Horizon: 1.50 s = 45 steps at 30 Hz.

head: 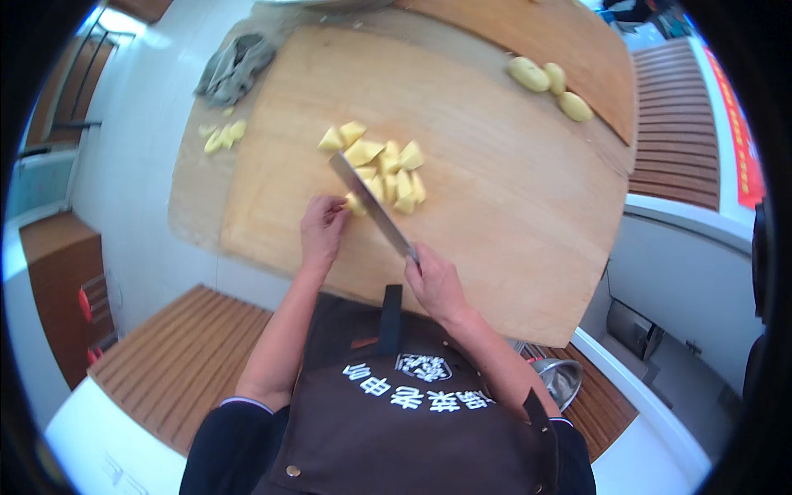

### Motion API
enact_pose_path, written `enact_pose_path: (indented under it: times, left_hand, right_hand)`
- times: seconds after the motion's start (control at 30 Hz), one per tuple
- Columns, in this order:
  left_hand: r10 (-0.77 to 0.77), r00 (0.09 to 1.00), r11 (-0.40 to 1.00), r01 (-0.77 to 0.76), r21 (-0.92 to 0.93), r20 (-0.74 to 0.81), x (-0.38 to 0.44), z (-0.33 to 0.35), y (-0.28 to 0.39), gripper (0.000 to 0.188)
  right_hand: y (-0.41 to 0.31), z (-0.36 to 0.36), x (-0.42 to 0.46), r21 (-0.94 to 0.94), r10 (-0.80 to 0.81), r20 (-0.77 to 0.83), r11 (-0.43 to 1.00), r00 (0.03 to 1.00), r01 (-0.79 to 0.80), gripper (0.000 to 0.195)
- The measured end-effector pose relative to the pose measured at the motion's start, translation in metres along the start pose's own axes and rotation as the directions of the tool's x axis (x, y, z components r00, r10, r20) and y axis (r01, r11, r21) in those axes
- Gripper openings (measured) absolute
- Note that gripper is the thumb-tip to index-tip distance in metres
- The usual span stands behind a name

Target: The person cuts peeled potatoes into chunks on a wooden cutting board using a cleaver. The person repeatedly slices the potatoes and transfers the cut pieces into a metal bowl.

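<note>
Gripped by its handle in my right hand (pixel 436 281) is a kitchen knife (pixel 374 207), its long blade slanting up and left over a wooden cutting board (pixel 495 204). The fingertips of my left hand (pixel 325 226) hold a small potato piece (pixel 354 204) just left of the blade. Cut potato chunks (pixel 390 161) lie in a loose cluster at and beyond the blade, mostly to its right. Part of the chunks near the blade is hidden behind it.
Whole peeled potatoes (pixel 529 74) rest at the board's upper right, beside another wooden board (pixel 557 37). A crumpled grey cloth (pixel 236 69) and small potato scraps (pixel 226 136) lie at the left. A metal bowl (pixel 560 380) stands low at the right, past my forearm.
</note>
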<state>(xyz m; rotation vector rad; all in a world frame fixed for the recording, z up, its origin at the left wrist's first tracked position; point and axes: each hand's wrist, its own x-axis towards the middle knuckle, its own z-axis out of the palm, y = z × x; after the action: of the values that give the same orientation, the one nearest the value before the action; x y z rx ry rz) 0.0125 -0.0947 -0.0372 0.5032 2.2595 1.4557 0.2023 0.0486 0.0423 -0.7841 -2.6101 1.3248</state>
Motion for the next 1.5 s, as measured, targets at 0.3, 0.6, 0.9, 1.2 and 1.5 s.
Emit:
enact_pose_path:
  times: [0.3,0.6,0.9,1.2,1.5]
  left_hand:
    - [-0.04,0.984,0.992,0.019,-0.122,-0.172,-0.015,-0.022,0.042,0.014]
    - [0.38,0.923,0.899,-0.353,0.259,-0.061,-0.012,-0.07,0.123,0.013]
    - [0.015,0.791,0.896,-0.282,0.342,0.612,0.054,-0.061,0.163,0.034]
    - [0.084,0.66,0.819,-0.472,0.325,0.746,0.13,-0.023,0.121,0.027]
    - [0.379,0.513,0.494,-0.816,0.301,0.77,0.155,-0.071,0.043,0.127]
  right_hand:
    - [-0.013,-0.029,-0.012,-0.009,-0.096,-0.062,0.995,0.993,0.096,0.013]
    - [-0.01,-0.067,-0.007,-0.511,-0.284,0.081,0.811,0.955,0.285,0.033]
    - [-0.025,-0.073,0.012,-0.678,-0.501,0.191,0.554,0.844,0.482,0.031]
    - [-0.018,-0.055,-0.032,-0.518,-0.211,-0.017,0.838,0.977,0.172,0.024]
    - [0.034,0.046,-0.121,0.939,0.781,0.002,0.214,0.624,-0.271,0.022]
